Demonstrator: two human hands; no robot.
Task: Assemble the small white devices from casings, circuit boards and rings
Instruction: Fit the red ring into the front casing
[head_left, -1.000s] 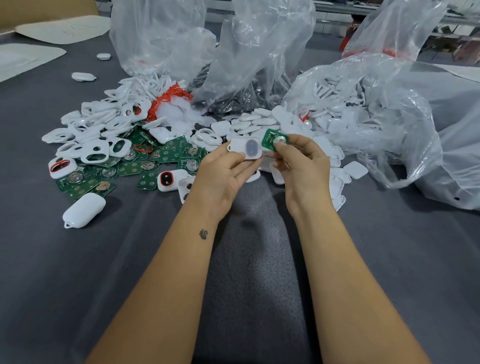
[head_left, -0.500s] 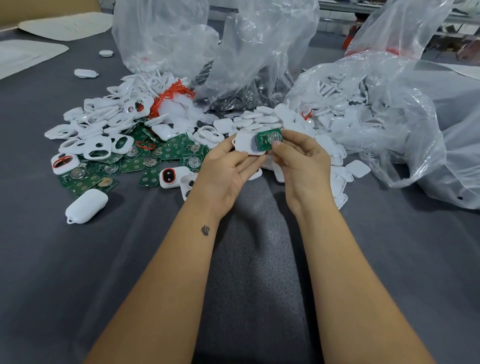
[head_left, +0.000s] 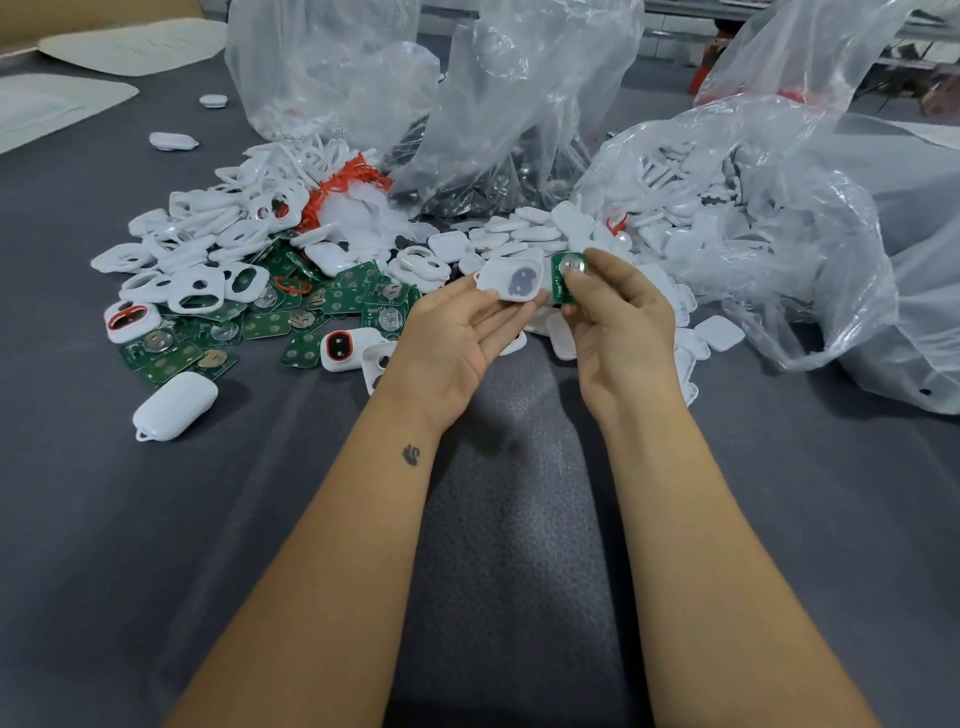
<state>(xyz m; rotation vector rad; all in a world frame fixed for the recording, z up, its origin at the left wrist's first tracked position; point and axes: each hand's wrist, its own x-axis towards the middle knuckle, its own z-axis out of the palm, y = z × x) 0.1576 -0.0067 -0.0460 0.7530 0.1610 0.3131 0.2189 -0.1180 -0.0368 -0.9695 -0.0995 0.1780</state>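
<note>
I see an assembly workshop: beyond my fingers (head_left: 519, 306), heaps of casings (head_left: 197, 249), boards (head_left: 270, 325) and bulk bags (head_left: 753, 218) cover a grey tabletop (head_left: 156, 519).

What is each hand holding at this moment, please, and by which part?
The left hand holds a white casing by its lower edge, at the fingertips. The right hand pinches a green circuit board at its right side.

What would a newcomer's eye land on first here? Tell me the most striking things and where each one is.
Centre frame, the left hand holds a white plastic casing with a dark oval opening, and the right hand pinches a small green circuit board with a silver coin cell beside it. Left of them, a heap of green boards and white ring-shaped shells spreads over the grey cloth table. Crumpled clear plastic bags rise behind and right.
</note>
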